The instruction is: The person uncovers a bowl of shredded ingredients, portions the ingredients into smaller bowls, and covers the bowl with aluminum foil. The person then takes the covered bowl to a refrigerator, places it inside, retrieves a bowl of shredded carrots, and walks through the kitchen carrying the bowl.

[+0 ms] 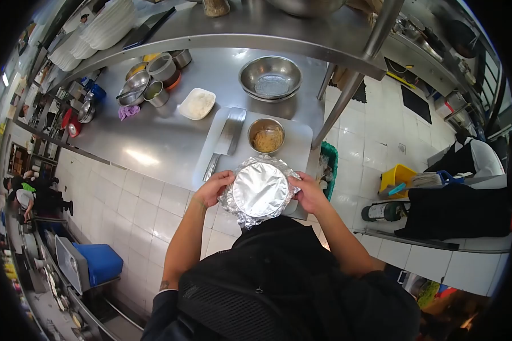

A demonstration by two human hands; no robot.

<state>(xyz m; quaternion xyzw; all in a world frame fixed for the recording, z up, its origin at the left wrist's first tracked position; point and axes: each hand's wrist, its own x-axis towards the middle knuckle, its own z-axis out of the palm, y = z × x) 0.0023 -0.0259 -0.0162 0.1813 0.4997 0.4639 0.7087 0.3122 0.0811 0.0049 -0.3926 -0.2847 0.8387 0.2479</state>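
Both my hands hold a round foil-covered container (260, 190) in front of my body, at the near edge of the cutting board. My left hand (215, 188) grips the crumpled foil at its left rim, and my right hand (307, 192) grips the right side. What lies under the foil is hidden. Just beyond it, a small metal bowl (257, 126) with a light brown, paste-like food (268, 140) stands on the white cutting board (296, 128). A wide-bladed cleaver (231, 133) lies on the board to the left, its handle toward me.
Two nested metal bowls (270, 77) stand behind the board. A white dish of pale food (197, 104) sits to their left, near several metal pots (156, 94) and a purple cloth (129, 111). An overhead shelf (222, 41) crosses the counter, with a post (338, 111) at right.
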